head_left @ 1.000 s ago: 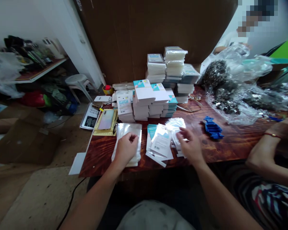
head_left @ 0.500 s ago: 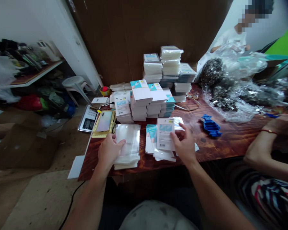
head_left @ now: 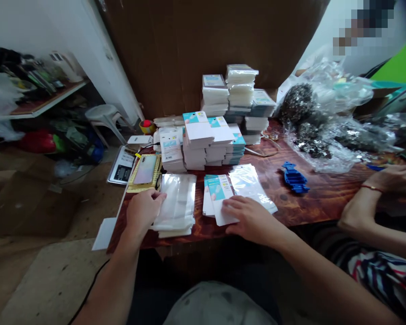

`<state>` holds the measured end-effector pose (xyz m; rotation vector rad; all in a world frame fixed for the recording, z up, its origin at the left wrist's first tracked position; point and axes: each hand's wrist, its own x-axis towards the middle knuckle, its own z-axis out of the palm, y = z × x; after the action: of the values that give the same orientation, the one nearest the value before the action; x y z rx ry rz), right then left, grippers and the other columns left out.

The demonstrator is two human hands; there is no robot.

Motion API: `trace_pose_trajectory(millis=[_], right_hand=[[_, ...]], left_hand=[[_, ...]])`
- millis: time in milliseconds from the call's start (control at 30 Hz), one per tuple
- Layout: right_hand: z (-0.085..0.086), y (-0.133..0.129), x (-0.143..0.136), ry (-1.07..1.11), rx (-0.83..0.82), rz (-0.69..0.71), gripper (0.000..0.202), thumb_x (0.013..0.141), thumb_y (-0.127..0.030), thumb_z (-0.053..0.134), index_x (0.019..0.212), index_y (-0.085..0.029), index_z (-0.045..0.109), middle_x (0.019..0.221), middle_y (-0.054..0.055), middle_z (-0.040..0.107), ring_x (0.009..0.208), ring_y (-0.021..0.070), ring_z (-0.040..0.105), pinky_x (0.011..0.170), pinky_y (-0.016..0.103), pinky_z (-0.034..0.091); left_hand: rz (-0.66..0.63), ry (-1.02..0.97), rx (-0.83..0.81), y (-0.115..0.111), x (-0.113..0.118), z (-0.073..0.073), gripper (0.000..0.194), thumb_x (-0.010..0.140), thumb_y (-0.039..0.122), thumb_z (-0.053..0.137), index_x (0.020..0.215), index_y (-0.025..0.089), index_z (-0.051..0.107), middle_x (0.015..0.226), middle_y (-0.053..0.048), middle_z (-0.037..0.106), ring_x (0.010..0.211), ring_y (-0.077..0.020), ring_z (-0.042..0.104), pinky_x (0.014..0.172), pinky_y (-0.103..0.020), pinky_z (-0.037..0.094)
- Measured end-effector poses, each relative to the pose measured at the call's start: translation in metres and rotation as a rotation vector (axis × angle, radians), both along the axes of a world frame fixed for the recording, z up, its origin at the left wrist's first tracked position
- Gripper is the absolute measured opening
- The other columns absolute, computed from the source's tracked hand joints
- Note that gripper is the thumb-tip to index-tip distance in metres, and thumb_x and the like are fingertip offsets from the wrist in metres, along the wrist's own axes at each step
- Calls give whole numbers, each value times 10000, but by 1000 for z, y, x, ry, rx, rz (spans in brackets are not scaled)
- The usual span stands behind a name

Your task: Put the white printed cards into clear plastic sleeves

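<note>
A stack of clear plastic sleeves (head_left: pixel 176 203) lies at the front of the table. My left hand (head_left: pixel 142 211) is at its left edge, thumb and finger closed on the top sleeve. To the right, several blue-and-white printed cards (head_left: pixel 219 201) lie overlapping. My right hand (head_left: pixel 252 220) reaches over from the right, its fingers on the white lower part of the top card and its thumb at the lower edge. Just beyond that hand lie shiny sleeved cards (head_left: pixel 252 185), their print lost in glare.
Behind stand tall stacks of cards (head_left: pixel 199 140) and packed sleeves (head_left: pixel 242 85). A phone (head_left: pixel 145 169) and a scale (head_left: pixel 120 167) are at left. On the right are a blue plastic piece (head_left: pixel 295 177), bags of silvery bits (head_left: pixel 311 131) and a co-worker's arm (head_left: pixel 367 203).
The sleeved card that my right hand held upright has left it and now lies with the shiny ones. That hand moved down onto the loose cards. My left hand shifted slightly left.
</note>
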<state>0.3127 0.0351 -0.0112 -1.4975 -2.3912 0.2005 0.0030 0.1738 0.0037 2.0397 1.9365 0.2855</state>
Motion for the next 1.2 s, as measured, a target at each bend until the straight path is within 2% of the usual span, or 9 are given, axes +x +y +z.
trace_pose_trajectory(millis=[100, 167, 267, 333, 433, 500, 600, 733, 1200], right_hand=[[9, -6, -11, -147, -64, 116, 228, 862, -122, 606, 1079, -167, 658, 1193, 131, 660, 1146, 281, 591, 922, 407, 529], [12, -7, -9, -179, -96, 141, 260, 841, -48, 555, 1057, -157, 652, 1120, 127, 679, 1071, 257, 630, 852, 364, 554], [15, -9, 3, -99, -34, 101, 265, 858, -53, 519, 1055, -163, 657, 1033, 109, 714, 937, 230, 680, 787, 331, 562], [19, -11, 9, 69, 134, -71, 223, 903, -124, 520, 1052, -180, 676, 978, 93, 739, 863, 217, 701, 768, 321, 560], [27, -18, 8, 543, 278, -523, 155, 930, -308, 587, 959, -186, 678, 812, 72, 747, 658, 196, 696, 608, 290, 551], [30, -25, -1, 942, 67, -675, 243, 910, -428, 623, 859, -191, 628, 659, 43, 710, 480, 165, 629, 452, 257, 491], [23, -35, -21, 1287, -398, -601, 357, 872, -525, 651, 771, -198, 548, 491, -4, 623, 352, 126, 535, 333, 197, 369], [3, -42, -36, 1355, -610, -574, 396, 844, -546, 676, 753, -192, 524, 478, -19, 598, 346, 108, 526, 314, 167, 332], [-4, -22, -62, 1505, -201, -862, 400, 773, -543, 750, 824, -185, 578, 666, 10, 693, 450, 180, 662, 392, 266, 560]], left_hand=[[41, -170, 73, -3, -1, 4, 279, 821, 442, 600, 902, 210, 731, 944, -104, 757, 883, -293, 687, 730, -347, 474], [125, -490, 22, -8, 2, 6, 250, 799, 401, 649, 933, 195, 693, 908, -103, 757, 872, -282, 708, 739, -355, 522], [228, -1032, -294, -18, 15, 9, 288, 754, 298, 733, 984, 165, 622, 877, -115, 757, 829, -258, 735, 730, -362, 578], [251, -1210, -487, -25, 28, 8, 302, 741, 248, 762, 985, 137, 625, 904, -146, 757, 823, -247, 743, 738, -352, 594], [271, -1281, -495, -30, 49, 0, 245, 772, 284, 757, 894, 99, 654, 869, -167, 750, 767, -240, 746, 703, -331, 608], [285, -1301, -402, -30, 60, -7, 261, 770, 326, 766, 825, 99, 648, 796, -147, 742, 707, -237, 742, 666, -334, 613], [300, -1349, -286, -28, 71, -15, 318, 738, 385, 792, 774, 116, 626, 714, -106, 722, 623, -221, 722, 601, -333, 609], [301, -1452, -210, -29, 75, -15, 360, 721, 419, 799, 802, 127, 607, 715, -91, 719, 642, -227, 726, 607, -347, 608], [312, -1533, -246, -51, 83, -14, 352, 782, 406, 751, 930, 179, 527, 868, -93, 751, 774, -225, 744, 665, -321, 594]])
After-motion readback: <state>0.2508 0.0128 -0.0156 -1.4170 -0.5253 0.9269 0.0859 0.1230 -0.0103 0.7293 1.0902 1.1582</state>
